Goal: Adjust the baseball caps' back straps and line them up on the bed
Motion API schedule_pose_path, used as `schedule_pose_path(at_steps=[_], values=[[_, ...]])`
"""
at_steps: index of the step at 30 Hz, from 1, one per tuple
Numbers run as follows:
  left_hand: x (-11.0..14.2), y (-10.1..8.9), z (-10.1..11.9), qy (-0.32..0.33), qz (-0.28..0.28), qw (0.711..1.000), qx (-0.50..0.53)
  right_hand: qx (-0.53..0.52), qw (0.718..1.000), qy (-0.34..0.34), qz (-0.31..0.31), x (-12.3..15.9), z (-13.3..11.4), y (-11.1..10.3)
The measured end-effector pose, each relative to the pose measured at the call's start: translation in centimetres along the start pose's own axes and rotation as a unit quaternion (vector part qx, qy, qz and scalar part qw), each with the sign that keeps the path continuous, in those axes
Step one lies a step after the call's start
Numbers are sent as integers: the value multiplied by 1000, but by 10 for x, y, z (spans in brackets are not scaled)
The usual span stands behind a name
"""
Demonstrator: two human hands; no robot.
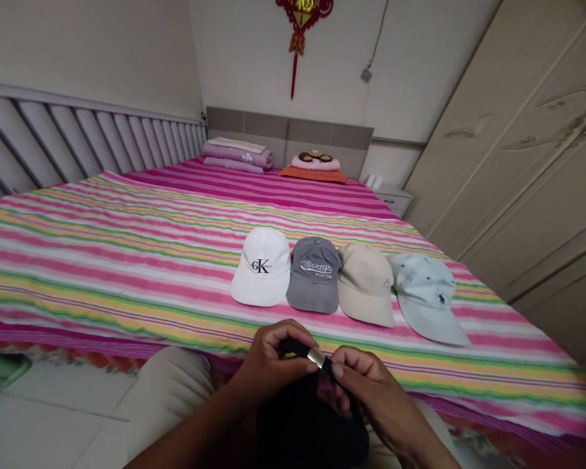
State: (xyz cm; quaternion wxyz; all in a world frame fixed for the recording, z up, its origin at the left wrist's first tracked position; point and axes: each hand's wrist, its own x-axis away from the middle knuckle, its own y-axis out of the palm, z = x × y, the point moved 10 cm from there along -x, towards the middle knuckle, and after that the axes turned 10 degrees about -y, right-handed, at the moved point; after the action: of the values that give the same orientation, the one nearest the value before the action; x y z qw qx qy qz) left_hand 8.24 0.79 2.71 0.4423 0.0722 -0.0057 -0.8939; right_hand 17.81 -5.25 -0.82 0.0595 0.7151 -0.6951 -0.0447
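Note:
Both hands hold a black cap (307, 423) in my lap, low in the head view. My left hand (268, 361) pinches its black strap near a small metal buckle (316, 356). My right hand (366, 387) grips the strap on the buckle's other side, fingers closed. Just beyond the hands, a row of caps lies on the striped bed (127, 260): a white cap (262, 267), a grey cap (315, 275), a beige cap (365, 283) and a pale blue cap (427, 296).
Folded purple bedding (237, 155) and an orange and pink pillow (315, 166) lie at the bed's far end. A cream wardrobe (527, 169) stands to the right, a slatted rail (78, 137) to the left. Tiled floor (43, 417) shows at lower left.

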Motion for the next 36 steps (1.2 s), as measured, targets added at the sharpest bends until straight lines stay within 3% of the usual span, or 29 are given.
schedule_pose_path(at_steps=[13, 20, 24, 26, 30, 32, 36], values=[[2, 3, 6, 27, 3, 996, -86, -23, 1000, -5, 6, -3, 0, 2], [6, 13, 26, 121, 4, 972, -200, 25, 999, 31, 6, -7, 5, -1], [6, 19, 35, 135, 5, 963, -232, -37, 998, 41, -11, -8, 8, 5], [2, 20, 31, 93, -11, 972, -215, -68, 997, 47, -11, -8, 9, 6], [-11, 13, 2, -94, -51, 994, -34, -92, 993, 72, -6, -8, 13, 3], [-17, 14, -8, -158, -77, 984, 11, -82, 994, 75, -5, -8, 12, 1], [-21, 30, -25, -240, -210, 946, -65, -53, 995, 82, -20, -9, 9, 4]])
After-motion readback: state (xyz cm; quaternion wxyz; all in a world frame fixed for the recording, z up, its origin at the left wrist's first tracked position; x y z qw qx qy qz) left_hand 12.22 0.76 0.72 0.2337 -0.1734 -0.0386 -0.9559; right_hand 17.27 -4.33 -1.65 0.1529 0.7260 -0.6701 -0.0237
